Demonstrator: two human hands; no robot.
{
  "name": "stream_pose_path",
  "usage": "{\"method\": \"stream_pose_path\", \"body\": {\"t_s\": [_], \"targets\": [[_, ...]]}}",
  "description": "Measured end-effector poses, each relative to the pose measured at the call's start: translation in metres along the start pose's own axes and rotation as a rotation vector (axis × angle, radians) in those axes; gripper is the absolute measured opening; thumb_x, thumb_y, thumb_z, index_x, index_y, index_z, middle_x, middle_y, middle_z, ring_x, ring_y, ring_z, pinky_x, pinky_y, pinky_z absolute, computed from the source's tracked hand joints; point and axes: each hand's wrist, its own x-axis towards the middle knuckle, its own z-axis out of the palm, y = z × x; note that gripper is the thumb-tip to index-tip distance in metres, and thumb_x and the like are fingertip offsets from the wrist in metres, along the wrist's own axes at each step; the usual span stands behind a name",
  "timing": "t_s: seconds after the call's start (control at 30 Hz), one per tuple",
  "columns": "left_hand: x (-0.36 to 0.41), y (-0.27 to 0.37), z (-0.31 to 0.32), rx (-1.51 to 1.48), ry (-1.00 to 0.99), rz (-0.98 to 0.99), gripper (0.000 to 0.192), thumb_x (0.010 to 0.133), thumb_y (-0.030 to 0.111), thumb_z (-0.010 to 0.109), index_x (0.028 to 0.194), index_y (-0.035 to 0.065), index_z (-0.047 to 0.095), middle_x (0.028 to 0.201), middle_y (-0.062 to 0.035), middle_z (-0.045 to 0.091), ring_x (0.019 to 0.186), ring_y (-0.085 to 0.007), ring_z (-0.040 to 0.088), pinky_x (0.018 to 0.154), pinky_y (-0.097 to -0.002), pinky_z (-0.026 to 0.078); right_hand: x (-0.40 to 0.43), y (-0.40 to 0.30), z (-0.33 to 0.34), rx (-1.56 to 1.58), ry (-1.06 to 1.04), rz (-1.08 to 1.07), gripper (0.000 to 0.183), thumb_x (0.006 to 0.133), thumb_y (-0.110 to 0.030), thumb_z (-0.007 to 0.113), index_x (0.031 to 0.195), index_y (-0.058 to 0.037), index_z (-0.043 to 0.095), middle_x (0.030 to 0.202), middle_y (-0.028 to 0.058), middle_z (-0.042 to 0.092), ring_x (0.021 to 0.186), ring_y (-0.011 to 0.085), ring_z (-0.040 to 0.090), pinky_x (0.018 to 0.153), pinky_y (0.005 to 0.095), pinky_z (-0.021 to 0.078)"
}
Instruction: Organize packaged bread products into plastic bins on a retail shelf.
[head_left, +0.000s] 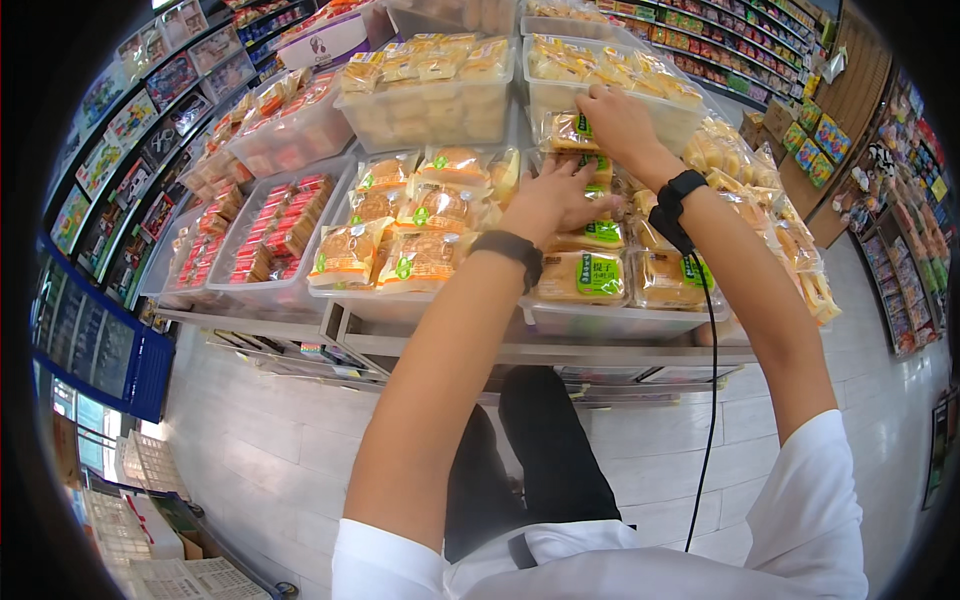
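My right hand (619, 124) grips a wrapped small toast pack (564, 132) with a green label, held above the far end of a clear plastic bin (622, 319). My left hand (553, 201) lies spread over the packs in that bin, fingers apart, touching their wrappers. More toast packs (582, 276) are stacked near the bin's front edge. Just left of it stands a bin of round wrapped cakes (441, 206). Behind my right hand is a bin of yellow-labelled wrapped bread (600, 67).
Red-wrapped snacks (289, 225) fill a bin farther left. Bagged bread (750, 180) is heaped at the right. The bins stand on a metal-edged display table (450, 346). A black cable (712, 420) hangs from my right wrist. Stocked shelves (142, 142) line the left side.
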Motion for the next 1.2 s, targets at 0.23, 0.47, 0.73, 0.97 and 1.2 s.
{"method": "stream_pose_path", "body": {"t_s": [0.23, 0.47, 0.73, 0.97, 1.2], "targets": [[-0.004, -0.007, 0.004, 0.011, 0.029, 0.023, 0.093, 0.086, 0.078, 0.039, 0.156, 0.0198, 0.021, 0.164, -0.0106, 0.013, 0.151, -0.0325, 0.009, 0.116, -0.0598, 0.019, 0.009, -0.002, -0.013, 0.124, -0.289, -0.119, 0.042, 0.074, -0.019, 0.070, 0.114, -0.0134, 0.062, 0.111, 0.0111, 0.063, 0.104, 0.0349, 0.060, 0.085, 0.0481, 0.0490], [-0.011, -0.007, 0.002, 0.045, 0.001, 0.076, 0.092, 0.089, 0.074, 0.039, 0.154, 0.0096, 0.027, 0.161, -0.0160, 0.017, 0.149, -0.0343, 0.014, 0.118, -0.0488, 0.022, -0.008, -0.011, -0.012, 0.111, -0.219, -0.069, 0.054, 0.069, -0.011, 0.076, 0.120, -0.0164, 0.059, 0.111, 0.0084, 0.061, 0.105, 0.0321, 0.059, 0.087, 0.0445, 0.0484], [-0.005, -0.012, 0.005, 0.135, 0.035, 0.111, 0.089, 0.087, 0.076, 0.041, 0.154, 0.0190, 0.028, 0.163, -0.0065, 0.019, 0.150, -0.0314, 0.013, 0.114, -0.0532, 0.031, -0.006, -0.018, 0.004, 0.050, -0.174, -0.083, 0.041, 0.072, -0.010, 0.075, 0.111, -0.0171, 0.062, 0.106, 0.0071, 0.061, 0.106, 0.0306, 0.060, 0.084, 0.0450, 0.0479], [-0.016, -0.002, 0.000, 0.088, -0.008, 0.105, 0.089, 0.091, 0.072, 0.039, 0.154, 0.0094, 0.027, 0.161, -0.0155, 0.019, 0.149, -0.0348, 0.015, 0.119, -0.0445, 0.021, -0.007, -0.017, 0.013, 0.015, -0.225, -0.053, 0.027, 0.076, -0.014, 0.072, 0.102, -0.0188, 0.067, 0.105, 0.0063, 0.064, 0.104, 0.0297, 0.061, 0.085, 0.0444, 0.0486], [-0.029, 0.001, -0.001, 0.073, 0.042, 0.078, 0.083, 0.093, 0.067, 0.040, 0.153, 0.0110, 0.029, 0.161, -0.0130, 0.021, 0.148, -0.0358, 0.016, 0.116, -0.0536, 0.024, 0.007, -0.006, 0.001, 0.278, -0.435, -0.036, 0.031, 0.074, -0.013, 0.073, 0.105, -0.0158, 0.071, 0.103, 0.0103, 0.067, 0.106, 0.0319, 0.060, 0.088, 0.0444, 0.0495]]}}
